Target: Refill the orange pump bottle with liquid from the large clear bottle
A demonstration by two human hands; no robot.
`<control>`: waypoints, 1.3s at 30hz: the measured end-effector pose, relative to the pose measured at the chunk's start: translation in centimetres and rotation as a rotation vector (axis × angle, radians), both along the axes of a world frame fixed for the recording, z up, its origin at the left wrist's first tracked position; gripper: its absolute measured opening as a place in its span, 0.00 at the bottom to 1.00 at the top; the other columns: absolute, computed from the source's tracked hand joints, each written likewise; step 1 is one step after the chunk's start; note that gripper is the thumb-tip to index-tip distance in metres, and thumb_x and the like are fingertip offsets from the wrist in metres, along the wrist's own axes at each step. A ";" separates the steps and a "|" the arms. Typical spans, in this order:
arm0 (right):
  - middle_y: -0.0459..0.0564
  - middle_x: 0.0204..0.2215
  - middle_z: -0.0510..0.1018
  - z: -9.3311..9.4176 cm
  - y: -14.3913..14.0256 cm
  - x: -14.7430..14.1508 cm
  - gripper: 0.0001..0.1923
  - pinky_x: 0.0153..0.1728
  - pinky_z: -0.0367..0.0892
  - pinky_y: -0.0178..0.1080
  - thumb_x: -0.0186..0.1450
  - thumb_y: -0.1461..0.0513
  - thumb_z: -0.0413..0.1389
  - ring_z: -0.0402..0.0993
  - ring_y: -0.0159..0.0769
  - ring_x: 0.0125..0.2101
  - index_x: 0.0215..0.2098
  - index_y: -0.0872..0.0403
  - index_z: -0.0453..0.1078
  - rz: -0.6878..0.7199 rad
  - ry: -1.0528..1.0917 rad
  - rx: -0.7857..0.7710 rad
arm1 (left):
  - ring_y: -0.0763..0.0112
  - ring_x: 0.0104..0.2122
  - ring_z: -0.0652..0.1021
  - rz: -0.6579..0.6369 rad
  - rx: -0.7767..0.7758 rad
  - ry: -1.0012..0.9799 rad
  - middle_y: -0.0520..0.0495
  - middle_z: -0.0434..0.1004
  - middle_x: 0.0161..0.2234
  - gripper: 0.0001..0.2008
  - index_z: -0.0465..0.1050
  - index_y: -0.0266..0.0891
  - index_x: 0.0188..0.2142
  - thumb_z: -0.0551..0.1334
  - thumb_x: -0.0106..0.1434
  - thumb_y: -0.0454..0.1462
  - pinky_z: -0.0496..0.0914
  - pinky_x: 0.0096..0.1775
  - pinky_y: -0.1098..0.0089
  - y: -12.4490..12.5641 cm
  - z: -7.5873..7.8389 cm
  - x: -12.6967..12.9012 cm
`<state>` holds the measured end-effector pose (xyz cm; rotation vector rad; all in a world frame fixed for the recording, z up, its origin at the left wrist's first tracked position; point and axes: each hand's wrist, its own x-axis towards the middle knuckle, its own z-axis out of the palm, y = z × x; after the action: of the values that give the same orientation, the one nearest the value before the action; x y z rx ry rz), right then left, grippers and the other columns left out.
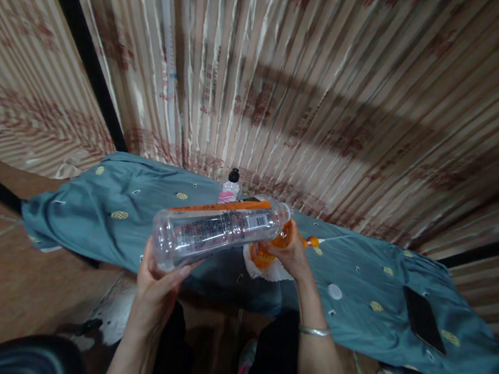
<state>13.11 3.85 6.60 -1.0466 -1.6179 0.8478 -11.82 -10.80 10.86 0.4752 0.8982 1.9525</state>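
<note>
A large clear plastic bottle with an orange-edged label lies nearly level in the air, its base gripped by my left hand. Its mouth is tipped slightly upward to the right, close to an orange translucent bottle. My right hand is wrapped round the orange bottle's upper part, hiding its opening. Under that bottle is a crumpled white tissue. Just right of my right hand an orange pump head with a thin tube lies on the cloth. I cannot tell whether liquid is moving between the bottles.
Blue-green patterned cloth covers the low surface. A small bottle with a black pump top stands behind the clear bottle. Rightward lie a white round cap and a dark phone. Striped curtain hangs behind.
</note>
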 end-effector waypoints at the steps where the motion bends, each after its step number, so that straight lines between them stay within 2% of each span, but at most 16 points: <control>1: 0.54 0.55 0.79 0.0 0.0 0.0 0.39 0.62 0.70 0.55 0.51 0.55 0.74 0.77 0.50 0.56 0.58 0.48 0.66 0.006 0.003 -0.002 | 0.50 0.50 0.83 -0.003 0.006 -0.001 0.42 0.82 0.54 0.37 0.81 0.49 0.52 0.83 0.40 0.34 0.82 0.49 0.48 0.0 -0.1 0.0; 8: 0.55 0.53 0.81 0.2 0.0 -0.1 0.39 0.59 0.73 0.53 0.50 0.55 0.74 0.79 0.50 0.54 0.57 0.49 0.67 -0.002 0.003 -0.007 | 0.54 0.52 0.83 -0.038 0.028 0.021 0.44 0.83 0.54 0.35 0.80 0.49 0.53 0.82 0.44 0.34 0.83 0.49 0.57 -0.2 -0.2 0.0; 14: 0.55 0.54 0.81 0.3 0.0 -0.1 0.39 0.60 0.73 0.55 0.51 0.55 0.75 0.78 0.51 0.55 0.57 0.48 0.66 0.015 0.014 -0.015 | 0.49 0.54 0.83 -0.030 0.033 0.015 0.44 0.82 0.55 0.35 0.80 0.49 0.52 0.82 0.43 0.35 0.82 0.51 0.50 0.0 -0.2 0.1; 18: 0.54 0.53 0.81 0.1 0.1 -0.2 0.38 0.61 0.71 0.56 0.51 0.55 0.75 0.78 0.52 0.55 0.56 0.47 0.67 0.003 0.025 -0.006 | 0.52 0.50 0.84 -0.014 0.017 0.019 0.43 0.83 0.52 0.36 0.80 0.48 0.51 0.82 0.40 0.35 0.82 0.51 0.50 0.1 -0.3 -0.1; 23: 0.54 0.55 0.80 -0.2 0.3 -0.2 0.38 0.63 0.68 0.59 0.50 0.55 0.74 0.77 0.53 0.56 0.56 0.47 0.66 0.007 0.042 -0.036 | 0.52 0.51 0.83 -0.005 -0.002 0.025 0.44 0.83 0.51 0.35 0.80 0.48 0.49 0.83 0.39 0.36 0.81 0.51 0.48 0.2 -0.1 -0.1; 28: 0.54 0.55 0.80 -0.3 0.3 -0.3 0.41 0.63 0.69 0.57 0.50 0.55 0.75 0.78 0.52 0.56 0.58 0.47 0.65 0.007 0.064 -0.043 | 0.51 0.52 0.82 -0.003 -0.029 0.032 0.44 0.82 0.52 0.36 0.79 0.48 0.49 0.83 0.38 0.37 0.80 0.52 0.46 0.4 -0.1 -0.1; 34: 0.54 0.52 0.81 -0.2 0.3 -0.8 0.42 0.60 0.72 0.54 0.48 0.54 0.75 0.79 0.50 0.53 0.58 0.48 0.66 -0.010 0.072 -0.053 | 0.53 0.50 0.83 -0.016 -0.017 0.067 0.45 0.83 0.50 0.35 0.78 0.47 0.49 0.82 0.40 0.38 0.79 0.53 0.43 0.6 -0.2 -0.5; 39: 0.54 0.52 0.81 -0.5 0.4 -0.8 0.40 0.60 0.71 0.58 0.51 0.52 0.73 0.79 0.52 0.52 0.58 0.48 0.65 -0.048 0.041 -0.050 | 0.55 0.48 0.84 -0.057 0.011 0.079 0.48 0.84 0.49 0.35 0.77 0.49 0.51 0.82 0.42 0.38 0.77 0.56 0.42 0.9 0.0 -0.8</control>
<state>12.28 4.30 6.10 -1.0921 -1.5385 0.8759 -12.58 -9.88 10.86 0.5815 0.9146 1.8991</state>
